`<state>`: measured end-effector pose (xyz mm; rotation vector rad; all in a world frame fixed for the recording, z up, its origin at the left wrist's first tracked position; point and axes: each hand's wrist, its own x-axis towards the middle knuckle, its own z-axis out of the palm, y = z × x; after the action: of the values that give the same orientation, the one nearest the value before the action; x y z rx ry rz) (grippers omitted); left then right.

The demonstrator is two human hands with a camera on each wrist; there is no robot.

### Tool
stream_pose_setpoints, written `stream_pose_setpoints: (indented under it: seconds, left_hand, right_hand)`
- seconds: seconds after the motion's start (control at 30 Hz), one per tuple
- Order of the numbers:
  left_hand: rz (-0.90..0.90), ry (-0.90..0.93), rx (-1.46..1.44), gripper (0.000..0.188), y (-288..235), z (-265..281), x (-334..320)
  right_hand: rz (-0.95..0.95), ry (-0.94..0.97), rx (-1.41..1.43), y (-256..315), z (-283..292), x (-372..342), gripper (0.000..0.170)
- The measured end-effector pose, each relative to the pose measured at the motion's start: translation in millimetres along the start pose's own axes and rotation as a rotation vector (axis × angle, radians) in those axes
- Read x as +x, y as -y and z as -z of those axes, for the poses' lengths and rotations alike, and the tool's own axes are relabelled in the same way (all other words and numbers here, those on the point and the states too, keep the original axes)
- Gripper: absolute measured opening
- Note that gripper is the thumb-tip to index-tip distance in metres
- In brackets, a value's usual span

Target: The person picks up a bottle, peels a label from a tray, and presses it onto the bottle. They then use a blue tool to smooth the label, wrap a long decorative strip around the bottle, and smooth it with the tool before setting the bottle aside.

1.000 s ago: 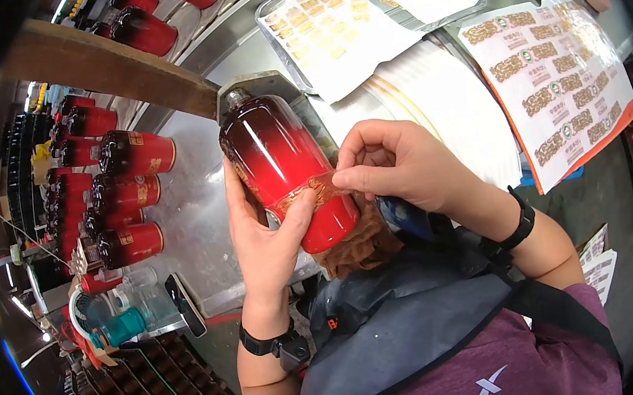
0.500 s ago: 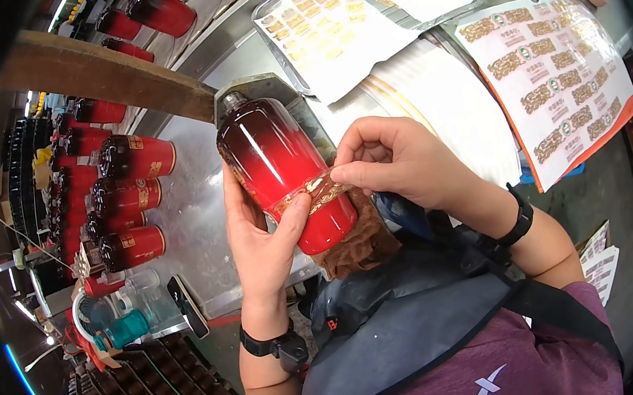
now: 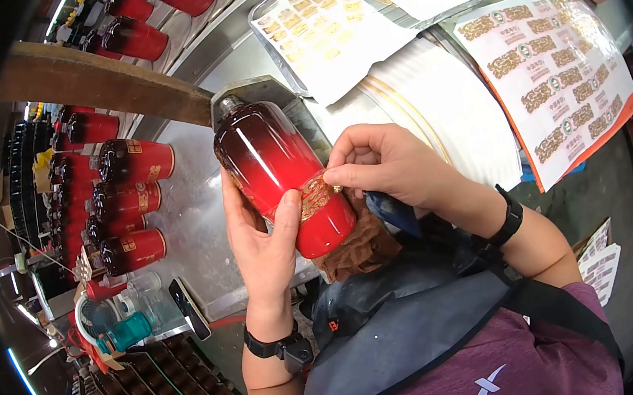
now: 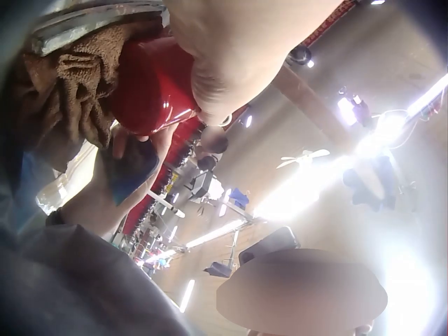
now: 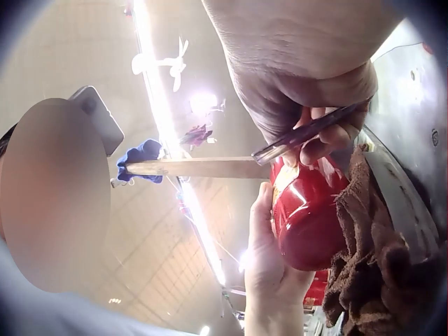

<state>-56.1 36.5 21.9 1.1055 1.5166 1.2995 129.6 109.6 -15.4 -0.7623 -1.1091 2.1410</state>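
Note:
A glossy bottle (image 3: 268, 145), dark at the shoulder and red below, lies tilted with its neck away from me. My left hand (image 3: 264, 245) grips its left side, thumb pressed by a gold-patterned decal strip (image 3: 317, 200) round the lower body. With thumb and forefinger, my right hand (image 3: 386, 163) pinches the strip's right end at the bottle's side. A thin, flat, dark bluish piece (image 5: 308, 133) is tucked in the right hand's other fingers in the right wrist view. Beneath the bottle's base sits a crumpled brown towel (image 3: 360, 248).
Several similar red bottles (image 3: 135, 161) stand at the left. A metal tray (image 3: 289, 65) at the back holds sheets of gold decals. Larger patterned decal sheets (image 3: 552, 88) lie at the right. A wooden beam (image 3: 103, 77) crosses behind the bottle; a phone (image 3: 189, 307) lies lower left.
The strip's right end, held out from the bottle earlier, now lies closer against it. My right hand has shifted slightly left, and the left thumb has slid left off the gold pattern.

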Motion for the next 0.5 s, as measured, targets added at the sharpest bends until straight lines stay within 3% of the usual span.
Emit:
stream_pose_setpoints:
  seconds: [0.5]
  left_hand:
    - [0.009,0.041,0.037,0.091,1.9,6.2,0.2]
  right_hand:
    - [-0.053,0.011,0.016,0.7,2.7,2.0,0.012]
